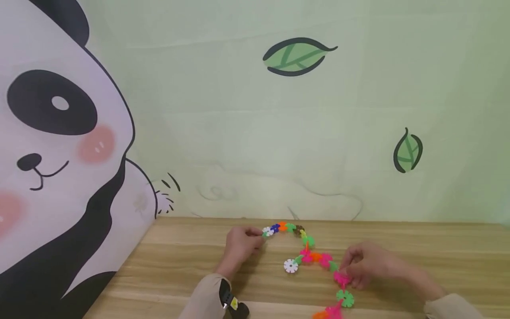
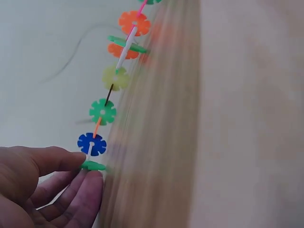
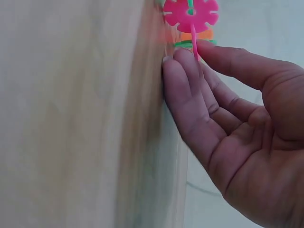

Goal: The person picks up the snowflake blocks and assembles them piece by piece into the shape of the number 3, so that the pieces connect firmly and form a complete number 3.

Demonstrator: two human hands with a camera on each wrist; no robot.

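Observation:
A winding chain of notched plastic snowflake discs, slotted into one another, lies on the wooden table. My left hand (image 1: 242,245) pinches a green disc (image 2: 94,166) at the chain's far-left end, between thumb and fingers. Beyond it run a white disc (image 1: 268,231), a blue disc (image 2: 92,144) and an orange disc (image 1: 282,226). My right hand (image 1: 372,265) pinches a pink disc (image 1: 341,278) lower along the chain. Just nearer stands a green disc (image 1: 345,298). A short side branch ends in a white disc (image 1: 291,266) between the hands.
The wooden table (image 1: 179,266) meets a pale green backdrop (image 1: 223,110) printed with leaves and a large panda (image 1: 131,199). More pink and orange discs (image 1: 334,312) are cut off by the bottom edge. A dark watch-like band (image 1: 225,292) sits at the left sleeve.

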